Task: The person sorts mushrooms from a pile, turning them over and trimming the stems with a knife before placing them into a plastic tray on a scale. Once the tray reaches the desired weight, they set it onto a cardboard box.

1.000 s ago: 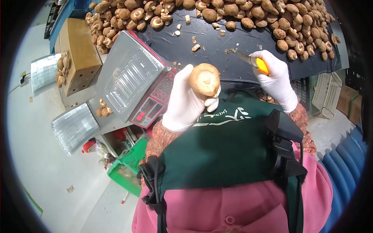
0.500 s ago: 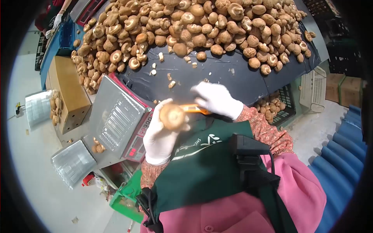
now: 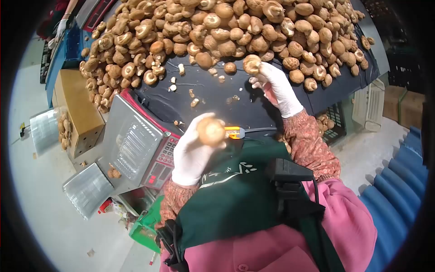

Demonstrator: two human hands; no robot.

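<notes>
My left hand (image 3: 190, 152), in a white glove, is closed around a brown shiitake mushroom (image 3: 211, 131), its cap facing up. Farther forward and right, my white-gloved right hand (image 3: 278, 88) has its thumb and fingers at another shiitake mushroom (image 3: 251, 64), pinching it at the front edge of the big pile (image 3: 226, 34). Just right of the left hand, an orange and grey tool (image 3: 234, 132) lies by the near edge of the black-covered table (image 3: 217, 102). Cut stem bits are scattered between the hands and the pile.
A red digital scale (image 3: 164, 154) with a clear-covered tray stands at the left. Beyond it are a cardboard box (image 3: 78, 113) and plastic-wrapped packs (image 3: 87, 190). A crate of mushrooms (image 3: 333, 122) sits at right below the table. Another person's gloved hand (image 3: 61, 29) shows at upper left.
My right hand has moved from beside the orange tool forward to the pile and taken hold of a mushroom. The left hand keeps its mushroom, shifted slightly right.
</notes>
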